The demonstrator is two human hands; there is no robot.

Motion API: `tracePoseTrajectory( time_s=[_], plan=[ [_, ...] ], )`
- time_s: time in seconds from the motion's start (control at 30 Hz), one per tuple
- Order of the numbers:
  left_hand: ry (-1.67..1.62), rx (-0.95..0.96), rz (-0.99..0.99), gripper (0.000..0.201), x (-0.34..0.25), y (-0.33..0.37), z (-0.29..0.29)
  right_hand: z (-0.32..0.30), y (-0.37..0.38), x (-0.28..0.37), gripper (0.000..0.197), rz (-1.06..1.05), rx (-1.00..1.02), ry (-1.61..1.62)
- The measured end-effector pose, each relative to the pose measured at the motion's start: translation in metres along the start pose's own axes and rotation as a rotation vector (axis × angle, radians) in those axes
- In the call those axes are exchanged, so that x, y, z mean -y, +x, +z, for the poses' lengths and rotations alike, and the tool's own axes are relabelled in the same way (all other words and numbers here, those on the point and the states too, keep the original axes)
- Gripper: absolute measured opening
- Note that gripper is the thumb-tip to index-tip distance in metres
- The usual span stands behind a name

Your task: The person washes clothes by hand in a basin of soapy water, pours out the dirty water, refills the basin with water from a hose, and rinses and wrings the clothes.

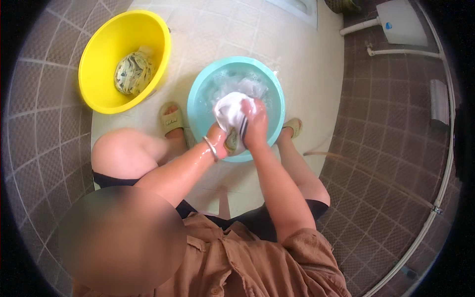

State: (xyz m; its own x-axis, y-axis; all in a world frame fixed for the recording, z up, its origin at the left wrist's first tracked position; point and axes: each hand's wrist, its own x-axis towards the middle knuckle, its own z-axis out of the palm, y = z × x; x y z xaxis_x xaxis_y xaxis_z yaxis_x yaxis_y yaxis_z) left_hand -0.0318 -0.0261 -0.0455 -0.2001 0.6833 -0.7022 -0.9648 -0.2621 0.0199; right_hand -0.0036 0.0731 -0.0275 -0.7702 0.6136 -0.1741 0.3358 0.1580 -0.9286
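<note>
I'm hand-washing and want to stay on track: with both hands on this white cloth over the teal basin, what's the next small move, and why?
Probably dip the white cloth back into the teal basin and rub on: the left hand and right hand hold it bunched above the sudsy water, and it looks soapy, not ready to join the wrung bundle in the yellow basin.

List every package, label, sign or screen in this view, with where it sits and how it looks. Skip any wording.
No packages, signs or screens show.
One small label: a round blue sticker on the white wall-mounted box, upper right, above the white pipes.
</note>
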Motion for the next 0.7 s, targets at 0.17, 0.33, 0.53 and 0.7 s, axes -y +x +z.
tracePoseTrajectory(
  time_s=[0.17,0.33,0.53,0.7],
  plan=[
    [0.126,-0.191,0.035,0.040,-0.022,0.001,-0.020,-0.063,0.041,-0.119,0.042,0.176,-0.085,-0.601],
    [0.251,-0.513,0.243,0.048,-0.031,0.029,-0.081,-0.054,0.019,-0.161,0.058,-0.035,-0.111,-0.990],
    [0.611,-0.360,0.376,0.065,-0.023,0.056,-0.120,0.004,-0.021,-0.165,0.060,0.025,0.266,-1.149],
    [1.378,-0.550,0.312,0.022,-0.028,0.042,-0.100,-0.031,0.007,-0.235,0.036,0.085,0.624,-1.085]
  ],
)
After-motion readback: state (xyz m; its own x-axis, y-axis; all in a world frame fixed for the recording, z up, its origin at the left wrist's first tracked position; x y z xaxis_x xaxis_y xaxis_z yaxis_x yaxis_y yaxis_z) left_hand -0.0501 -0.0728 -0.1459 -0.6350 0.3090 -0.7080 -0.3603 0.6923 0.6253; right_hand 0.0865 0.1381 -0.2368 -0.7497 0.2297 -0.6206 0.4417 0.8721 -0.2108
